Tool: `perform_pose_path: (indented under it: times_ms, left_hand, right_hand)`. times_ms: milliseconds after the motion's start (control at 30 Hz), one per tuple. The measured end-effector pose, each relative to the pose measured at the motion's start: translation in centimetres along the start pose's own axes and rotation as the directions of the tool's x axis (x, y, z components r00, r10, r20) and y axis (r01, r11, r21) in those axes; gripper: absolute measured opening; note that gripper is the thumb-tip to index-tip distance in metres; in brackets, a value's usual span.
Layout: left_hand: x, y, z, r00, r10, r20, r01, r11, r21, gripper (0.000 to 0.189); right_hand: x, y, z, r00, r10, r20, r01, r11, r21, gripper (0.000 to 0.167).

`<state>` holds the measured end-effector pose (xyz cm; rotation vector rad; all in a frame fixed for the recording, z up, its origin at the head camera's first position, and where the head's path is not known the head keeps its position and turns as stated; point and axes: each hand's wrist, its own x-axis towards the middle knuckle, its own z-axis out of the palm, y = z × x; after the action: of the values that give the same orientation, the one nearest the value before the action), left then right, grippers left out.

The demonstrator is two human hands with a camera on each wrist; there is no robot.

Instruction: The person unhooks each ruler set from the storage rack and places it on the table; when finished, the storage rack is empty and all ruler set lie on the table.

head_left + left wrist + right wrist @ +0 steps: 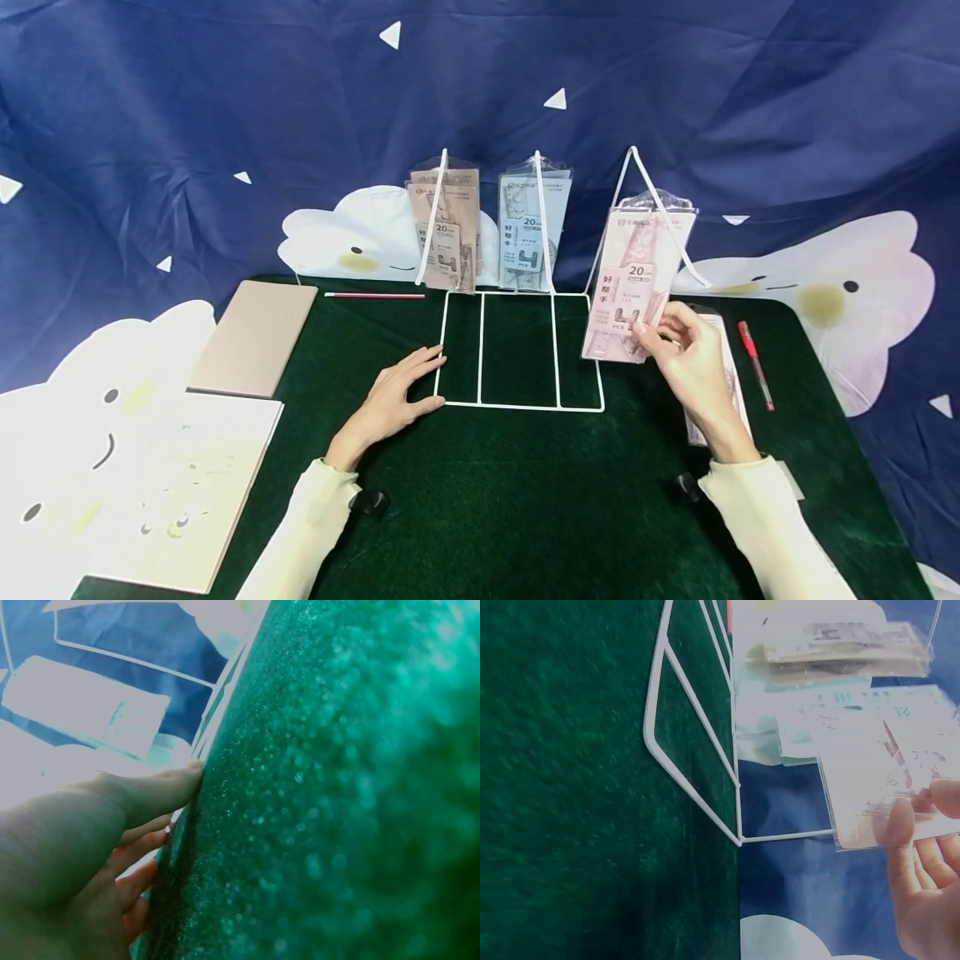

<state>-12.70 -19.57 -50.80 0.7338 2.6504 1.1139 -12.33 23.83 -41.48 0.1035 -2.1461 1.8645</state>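
A white wire display rack stands on the green cloth with its base flat. On its right hook hangs a pink ruler-set packet, tilted, its lower end swung forward. My right hand pinches that packet near its lower right corner between thumb and fingers; the right wrist view shows the thumb and fingertips on the clear sleeve. My left hand rests at the base's left side, fingers spread, thumb and fingertips at the wire. A blue ruler-set packet hangs on the middle hook, brown packets on the left one.
Another packet lies under my right forearm, with a red pen to its right. A pink pencil lies behind my left hand. At left are a beige notebook and a cream-coloured pad. A blue curtain hangs behind.
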Motion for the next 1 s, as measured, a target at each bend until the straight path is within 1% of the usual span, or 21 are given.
perform_pose_path:
  times_ms: [67, 233, 367, 533, 767, 1000]
  left_hand:
    - [0.0, 0.1, -0.1, 1.0, 0.001, -0.001, -0.001, 1.0, 0.0, 0.063]
    - [0.0, 0.1, 0.0, 1.0, 0.014, -0.008, -0.014, 1.0, 0.005, 0.064]
    - [0.0, 0.1, 0.1, 1.0, 0.025, -0.01, -0.025, 1.0, 0.0, 0.064]
    - [0.1, 0.1, 0.0, 1.0, 0.017, -0.006, -0.017, 1.0, -0.002, 0.064]
    - [0.1, 0.1, 0.0, 1.0, -0.001, 0.006, 0.001, 1.0, 0.005, 0.064]
    - [0.1, 0.3, 0.0, 1.0, 0.003, -0.003, -0.003, 1.0, -0.004, 0.063]
  right_hand:
    - [-0.7, -0.2, -0.3, 1.0, 0.003, 0.006, -0.003, 0.999, -0.045, 0.018]
    - [-2.4, -0.8, -1.1, 0.999, 0.019, 0.034, -0.016, 0.996, -0.086, 0.02]
    - [-3.8, -1.4, -1.5, 0.999, 0.025, 0.044, -0.023, 0.998, -0.057, 0.019]
    - [-5.5, -2.3, -2.0, 0.998, 0.023, 0.054, -0.023, 1.0, -0.001, 0.017]
    - [-8.2, -3.4, -2.7, 0.999, 0.026, 0.043, -0.023, 0.997, -0.075, 0.017]
    - [-10.1, -4.2, -3.1, 0.999, 0.019, 0.045, -0.018, 1.0, -0.007, 0.021]
